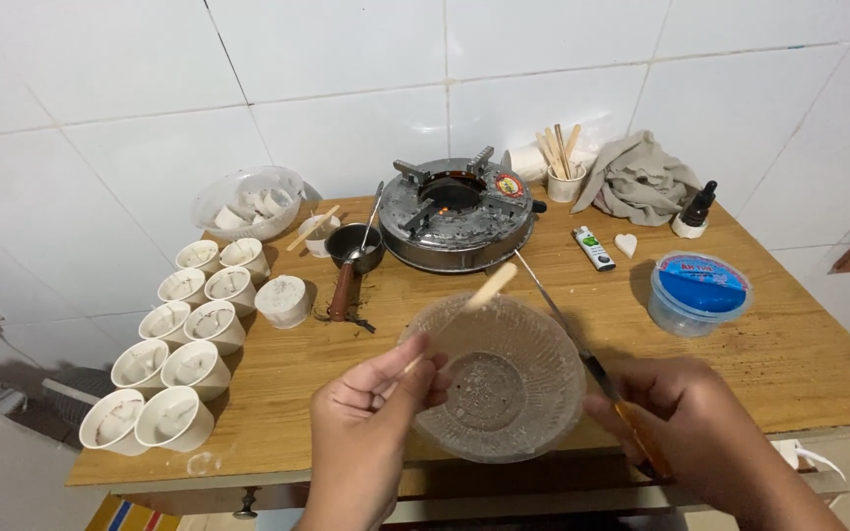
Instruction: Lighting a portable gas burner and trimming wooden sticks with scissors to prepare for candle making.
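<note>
Behind the right hand (696,428), a blue-lidded round tub (699,293).

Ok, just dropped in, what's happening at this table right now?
A person holds a wooden stick in the left hand over a clear glass bowl at the front edge of the wooden table. The right hand grips a knife, its blade reaching past the bowl's rim. Two rows of small white cups stand on the left, and a round burner sits at the back.
</note>
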